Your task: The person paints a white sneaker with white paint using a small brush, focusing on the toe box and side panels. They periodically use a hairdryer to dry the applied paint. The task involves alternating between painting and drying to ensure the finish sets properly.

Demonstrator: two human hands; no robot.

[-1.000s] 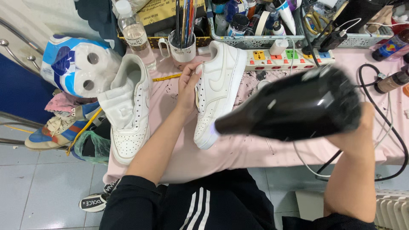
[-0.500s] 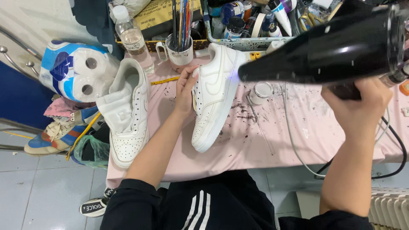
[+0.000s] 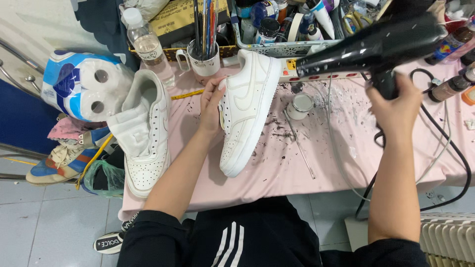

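Head view: left hand point(image 3: 212, 106) pressed flat against white sneaker point(image 3: 247, 109), steadying it on pink table point(image 3: 316, 168); right hand point(image 3: 393, 106) clamped round black hair dryer point(image 3: 376, 44), nozzle aimed left at sneaker heel.

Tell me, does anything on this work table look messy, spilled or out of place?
Yes. Dark paint splatters speckle the pink table cover beside the white shoe that the left hand steadies. The black hair dryer in the right hand is flecked with white.
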